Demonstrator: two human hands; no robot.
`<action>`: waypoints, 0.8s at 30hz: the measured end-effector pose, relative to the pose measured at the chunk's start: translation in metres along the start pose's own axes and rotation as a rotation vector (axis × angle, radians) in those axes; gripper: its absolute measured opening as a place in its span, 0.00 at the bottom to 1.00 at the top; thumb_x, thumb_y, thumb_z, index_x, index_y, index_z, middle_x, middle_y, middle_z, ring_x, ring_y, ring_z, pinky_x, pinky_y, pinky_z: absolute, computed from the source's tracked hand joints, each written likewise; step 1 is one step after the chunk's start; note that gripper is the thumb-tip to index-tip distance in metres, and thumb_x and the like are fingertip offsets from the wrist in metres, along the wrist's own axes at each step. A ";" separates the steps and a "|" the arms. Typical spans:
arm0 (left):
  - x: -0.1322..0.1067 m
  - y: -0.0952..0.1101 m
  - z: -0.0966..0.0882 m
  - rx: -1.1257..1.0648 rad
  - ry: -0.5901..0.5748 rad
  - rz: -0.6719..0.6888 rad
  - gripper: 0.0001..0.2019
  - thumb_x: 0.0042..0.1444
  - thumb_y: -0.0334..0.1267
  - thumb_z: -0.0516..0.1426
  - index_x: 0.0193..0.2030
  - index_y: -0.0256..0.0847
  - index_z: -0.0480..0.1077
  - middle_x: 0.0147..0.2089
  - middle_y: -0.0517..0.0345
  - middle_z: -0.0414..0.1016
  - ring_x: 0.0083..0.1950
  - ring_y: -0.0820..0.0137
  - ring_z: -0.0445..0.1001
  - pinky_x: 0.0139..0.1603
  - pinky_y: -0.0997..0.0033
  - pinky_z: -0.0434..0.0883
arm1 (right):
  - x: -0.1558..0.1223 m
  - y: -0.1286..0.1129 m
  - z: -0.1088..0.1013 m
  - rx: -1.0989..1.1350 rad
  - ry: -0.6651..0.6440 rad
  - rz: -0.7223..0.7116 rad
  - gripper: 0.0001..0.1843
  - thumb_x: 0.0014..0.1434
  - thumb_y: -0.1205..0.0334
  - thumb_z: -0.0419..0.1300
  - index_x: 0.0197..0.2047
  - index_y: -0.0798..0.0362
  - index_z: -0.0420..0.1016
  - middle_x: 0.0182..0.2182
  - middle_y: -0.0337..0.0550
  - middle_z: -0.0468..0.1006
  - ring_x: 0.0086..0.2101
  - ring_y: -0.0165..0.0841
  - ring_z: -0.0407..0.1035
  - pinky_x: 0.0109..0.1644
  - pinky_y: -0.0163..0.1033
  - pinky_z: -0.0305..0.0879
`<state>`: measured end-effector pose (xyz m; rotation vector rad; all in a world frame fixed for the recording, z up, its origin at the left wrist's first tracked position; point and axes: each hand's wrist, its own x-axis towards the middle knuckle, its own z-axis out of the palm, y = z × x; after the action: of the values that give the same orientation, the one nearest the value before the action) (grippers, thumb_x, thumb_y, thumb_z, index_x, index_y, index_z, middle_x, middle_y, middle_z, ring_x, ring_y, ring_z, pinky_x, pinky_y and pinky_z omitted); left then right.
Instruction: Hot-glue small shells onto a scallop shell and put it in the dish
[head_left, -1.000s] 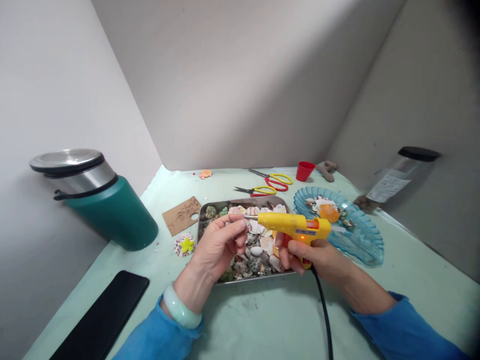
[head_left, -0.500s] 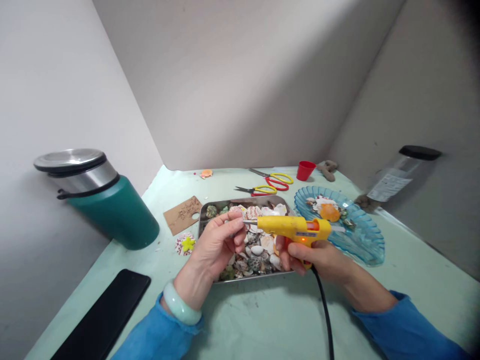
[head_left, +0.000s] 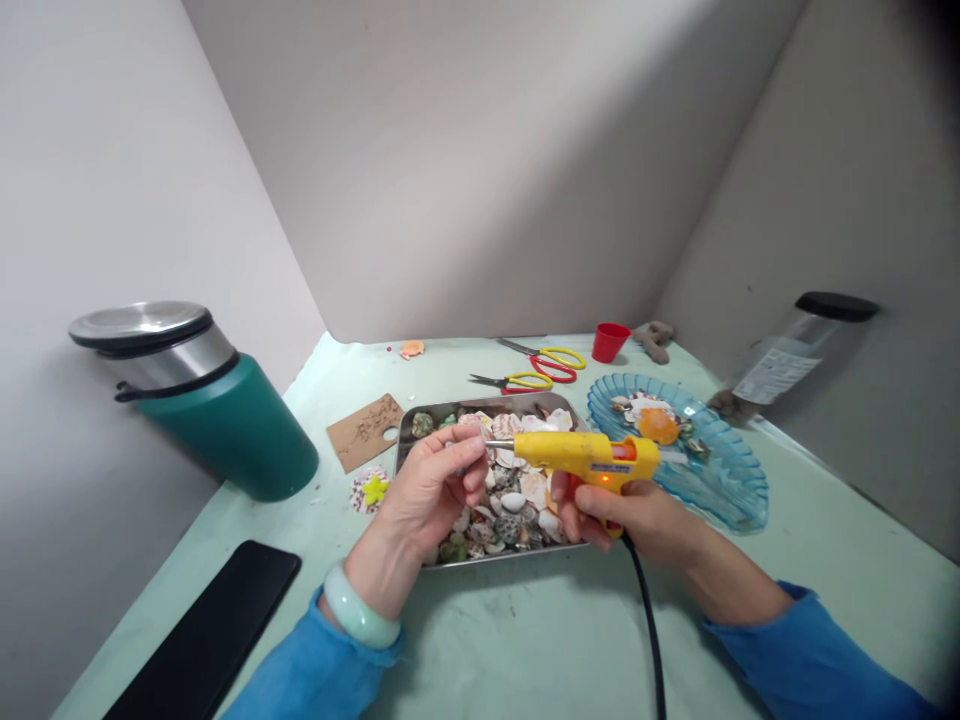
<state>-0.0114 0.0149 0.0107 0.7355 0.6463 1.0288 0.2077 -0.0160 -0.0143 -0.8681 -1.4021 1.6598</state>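
Observation:
My right hand (head_left: 630,515) is wrapped round the handle of a yellow glue gun (head_left: 562,449), which points left with its small orange light lit. A whitish glue stick (head_left: 673,457) sticks out of its back, and a black cord (head_left: 649,620) hangs below. My left hand (head_left: 442,480) is closed in a pinch at the metal nozzle (head_left: 499,444); whatever lies between its fingertips is hidden or too small to make out. Both hands hover over a metal tray (head_left: 495,559) full of seashells (head_left: 513,502).
Left are a green bottle (head_left: 232,430), a black phone (head_left: 206,630), a cardboard piece (head_left: 356,440) and a shell disc with a yellow flower (head_left: 374,489). Behind lie scissors (head_left: 525,381) and a red cup (head_left: 610,342). Right are a blue shell-shaped dish (head_left: 731,490) and a clear bottle (head_left: 784,370).
Both hands and the glue gun stay almost where they were, with the left pinch still at the nozzle. The view has shifted very slightly.

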 end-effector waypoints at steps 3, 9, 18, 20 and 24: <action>0.000 0.000 -0.001 -0.013 -0.005 0.006 0.12 0.42 0.34 0.68 0.32 0.36 0.72 0.18 0.67 0.63 0.18 0.81 0.60 0.17 0.82 0.57 | 0.000 0.000 -0.001 -0.002 -0.012 -0.007 0.16 0.55 0.47 0.65 0.36 0.53 0.75 0.22 0.40 0.77 0.16 0.25 0.60 0.20 0.32 0.51; -0.001 -0.001 0.004 0.027 -0.024 -0.029 0.13 0.40 0.35 0.69 0.30 0.36 0.71 0.18 0.67 0.63 0.18 0.81 0.59 0.15 0.81 0.56 | 0.002 0.004 -0.003 0.026 -0.018 -0.043 0.19 0.55 0.46 0.65 0.37 0.55 0.73 0.22 0.39 0.77 0.16 0.24 0.59 0.21 0.32 0.54; 0.000 0.000 -0.001 -0.022 -0.014 -0.005 0.12 0.42 0.34 0.69 0.32 0.36 0.72 0.19 0.67 0.63 0.18 0.82 0.59 0.16 0.82 0.55 | 0.002 0.004 -0.004 0.019 -0.050 -0.029 0.19 0.55 0.46 0.65 0.37 0.56 0.72 0.22 0.39 0.77 0.16 0.23 0.60 0.19 0.30 0.51; 0.001 0.001 -0.002 -0.030 -0.015 -0.001 0.12 0.43 0.34 0.68 0.32 0.36 0.72 0.19 0.67 0.63 0.18 0.82 0.59 0.16 0.82 0.55 | 0.001 0.003 -0.004 0.011 -0.058 -0.034 0.19 0.56 0.47 0.65 0.37 0.55 0.72 0.22 0.39 0.77 0.16 0.23 0.60 0.19 0.30 0.52; 0.000 0.000 0.000 -0.010 -0.037 -0.020 0.12 0.43 0.34 0.68 0.33 0.36 0.71 0.20 0.66 0.64 0.18 0.81 0.60 0.16 0.82 0.55 | 0.001 0.005 -0.005 0.004 -0.057 -0.048 0.19 0.56 0.46 0.64 0.37 0.55 0.73 0.22 0.39 0.77 0.17 0.23 0.60 0.20 0.30 0.53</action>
<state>-0.0112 0.0149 0.0109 0.7366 0.6150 0.9973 0.2108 -0.0129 -0.0198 -0.7847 -1.4463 1.6626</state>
